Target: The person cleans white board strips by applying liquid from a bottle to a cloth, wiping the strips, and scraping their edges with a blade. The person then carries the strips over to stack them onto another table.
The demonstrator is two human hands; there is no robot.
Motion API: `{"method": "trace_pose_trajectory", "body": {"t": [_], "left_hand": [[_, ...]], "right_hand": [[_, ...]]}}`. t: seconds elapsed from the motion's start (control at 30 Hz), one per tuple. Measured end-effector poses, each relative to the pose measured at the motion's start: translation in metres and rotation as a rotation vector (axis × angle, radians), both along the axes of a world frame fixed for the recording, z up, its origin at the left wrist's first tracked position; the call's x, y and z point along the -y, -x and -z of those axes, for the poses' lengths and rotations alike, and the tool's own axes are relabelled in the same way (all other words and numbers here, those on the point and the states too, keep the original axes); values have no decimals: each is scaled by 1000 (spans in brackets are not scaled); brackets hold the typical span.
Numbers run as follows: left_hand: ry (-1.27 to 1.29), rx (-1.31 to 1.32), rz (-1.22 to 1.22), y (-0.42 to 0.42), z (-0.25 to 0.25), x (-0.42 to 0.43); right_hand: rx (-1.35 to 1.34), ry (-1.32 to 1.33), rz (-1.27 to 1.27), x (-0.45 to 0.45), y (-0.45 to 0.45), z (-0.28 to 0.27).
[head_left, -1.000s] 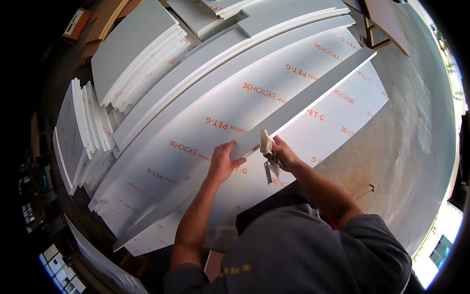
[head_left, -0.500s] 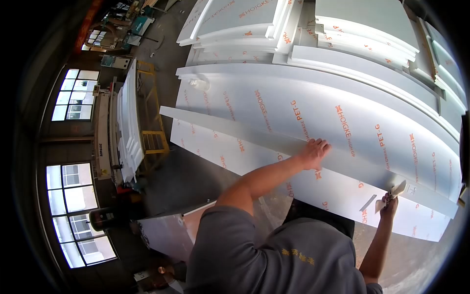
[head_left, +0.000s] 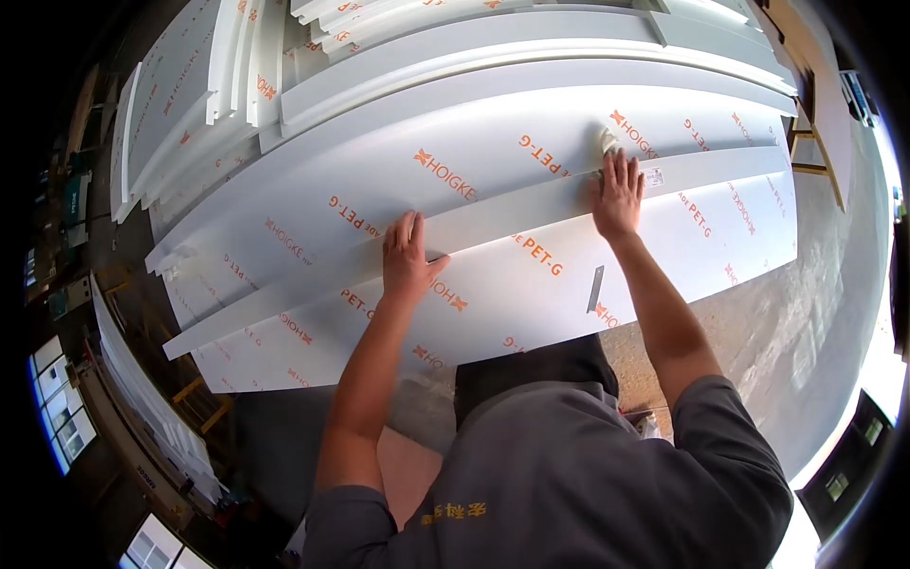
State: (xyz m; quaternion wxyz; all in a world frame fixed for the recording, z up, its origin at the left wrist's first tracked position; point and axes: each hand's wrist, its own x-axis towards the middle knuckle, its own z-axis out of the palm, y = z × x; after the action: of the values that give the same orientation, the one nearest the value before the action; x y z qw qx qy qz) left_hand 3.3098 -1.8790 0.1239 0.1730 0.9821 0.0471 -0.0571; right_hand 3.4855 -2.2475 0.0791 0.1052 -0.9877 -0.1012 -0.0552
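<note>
A long narrow white panel strip (head_left: pixel 531 204) lies lengthwise across a wide panel (head_left: pixel 531 322) covered in film printed HOIGKE PET-G. My left hand (head_left: pixel 408 264) rests on the strip left of centre, fingers forward and thumb out to the side. Farther right, my right hand (head_left: pixel 619 197) lies on the strip with its fingers stretched out. A crumpled pale cloth (head_left: pixel 608 142) shows just past those fingertips; whether part of it is under them I cannot tell. Beside the right hand, a small printed label (head_left: pixel 654 177) is stuck on the strip.
A small flat metal piece (head_left: pixel 595 289) lies on the panel's near side. More white panels (head_left: pixel 398 57) are stacked behind, and others (head_left: pixel 190 85) at the far left. On the right, a wooden-legged stand (head_left: pixel 817 169) is by the panel's end.
My view has swung to the right. My right hand has gone from gripping the cloth at the near edge to lying on the strip. My left hand stays on the strip.
</note>
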Motion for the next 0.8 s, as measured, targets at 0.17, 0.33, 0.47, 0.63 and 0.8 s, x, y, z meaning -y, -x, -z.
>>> {"method": "trace_pose_trajectory", "body": {"t": [0.17, 0.33, 0.47, 0.63, 0.8], "left_hand": [[-15, 13, -17, 37, 33, -19], [-34, -69, 4, 31, 17, -17], [-132, -11, -58, 34, 35, -11], [79, 75, -35, -30, 20, 81], [174, 100, 173, -145, 28, 244]], "right_hand": [[-303, -179, -662, -197, 124, -30], [-172, -115, -450, -111, 67, -19], [-68, -220, -215, 5, 1, -18], [67, -288, 55, 149, -71, -33], [-193, -54, -56, 202, -102, -23]]}}
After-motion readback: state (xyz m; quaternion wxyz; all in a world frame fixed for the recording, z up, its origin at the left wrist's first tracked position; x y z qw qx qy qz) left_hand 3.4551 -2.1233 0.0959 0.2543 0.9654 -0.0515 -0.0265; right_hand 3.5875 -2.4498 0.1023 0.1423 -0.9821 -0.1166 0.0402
